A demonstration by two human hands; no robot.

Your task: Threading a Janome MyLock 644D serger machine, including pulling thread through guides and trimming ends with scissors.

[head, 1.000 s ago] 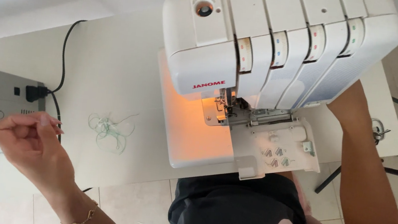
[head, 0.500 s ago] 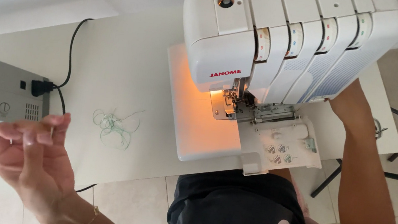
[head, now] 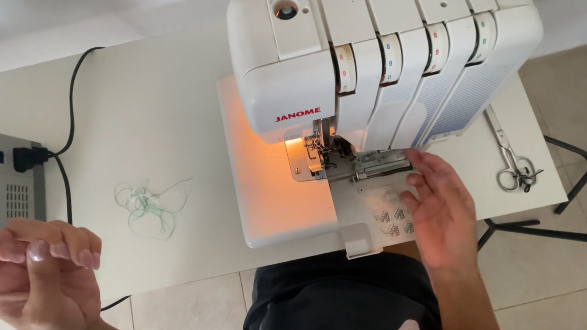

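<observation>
Right hand (head: 441, 209), fingers apart, is resting on the serger's (head: 363, 84) front cover; left hand (head: 34, 271), fingers curled together, is hovering near the desk's (head: 128, 115) front edge.

The room is bright with soft, even daylight. A small lamp under the sewing machine (head: 379, 71) shines warm orange on its flat bed and makes that spot glow. The white table (head: 127, 122) looks pale and a bit washed out, with only faint shadows. The left hand (head: 33, 278) is close to the camera, darker and a little soft. The right hand (head: 437, 212) is a bit blurry, with an orange tint on its fingers. The machine leans and looks stretched, since the camera looks down from close by.
</observation>
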